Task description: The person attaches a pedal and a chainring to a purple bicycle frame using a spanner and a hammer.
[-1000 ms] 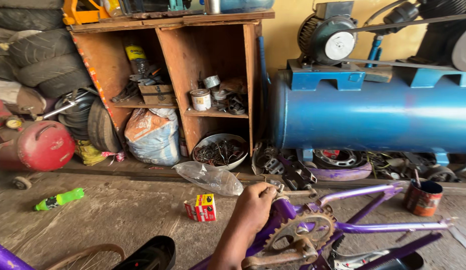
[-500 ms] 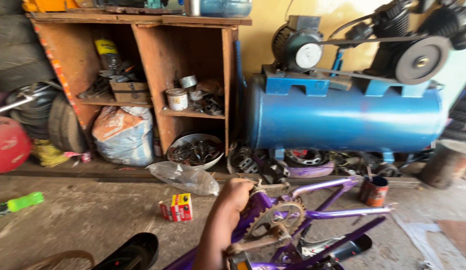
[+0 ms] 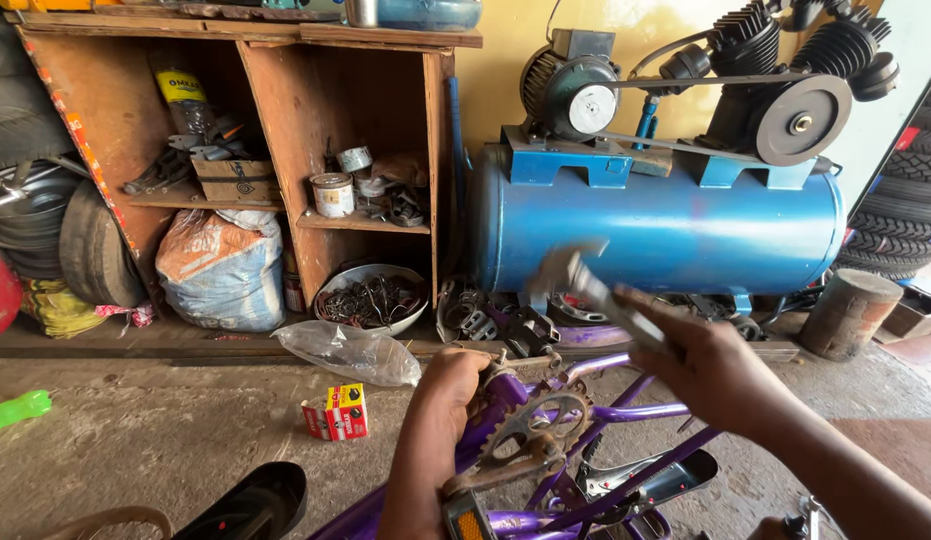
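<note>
Glossy purple painted metal frame [image 3: 625,412], rusty chainring [image 3: 530,432], rough wooden shelf [image 3: 285,110].

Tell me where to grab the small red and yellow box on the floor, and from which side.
Grip the small red and yellow box across its two narrow sides, coming straight down from above. It stands upright on the concrete floor, apart from the plastic bag, with its top free and nothing leaning against it.

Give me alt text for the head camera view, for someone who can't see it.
A person's left hand grips the crank area of an upturned purple bicycle frame while the right hand raises a blurred metal wrench above it. Behind stand a blue air compressor tank and a cluttered wooden shelf.
</note>
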